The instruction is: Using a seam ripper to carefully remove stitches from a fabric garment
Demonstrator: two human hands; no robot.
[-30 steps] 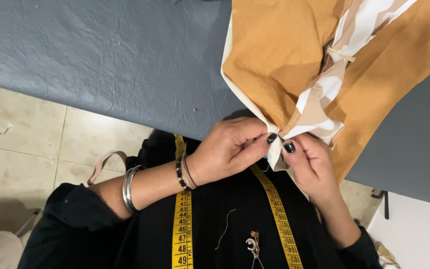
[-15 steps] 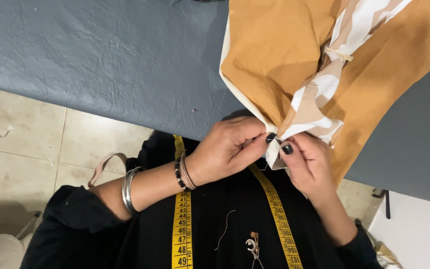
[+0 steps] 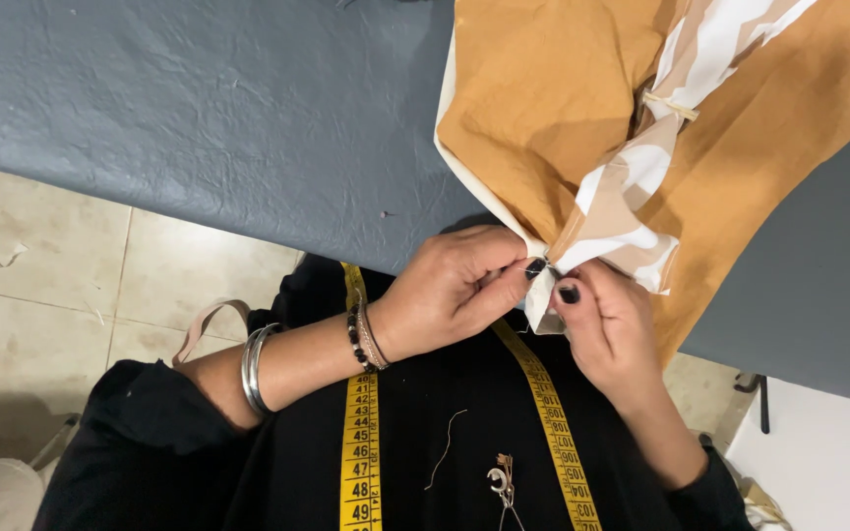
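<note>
Ochre fabric [image 3: 563, 108] draped over grey table [image 3: 199, 118], corner at edge. Left hand [image 3: 450, 290] and right hand [image 3: 607, 324] both pinched shut on corner. Best kept taut, grip close, tape measure [image 3: 361, 433] clear.

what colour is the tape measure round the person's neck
Yellow, with black markings; the tape measure shows best in the head view.

Grey table [image 3: 199, 118], beige tiled floor [image 3: 41, 285]
</note>
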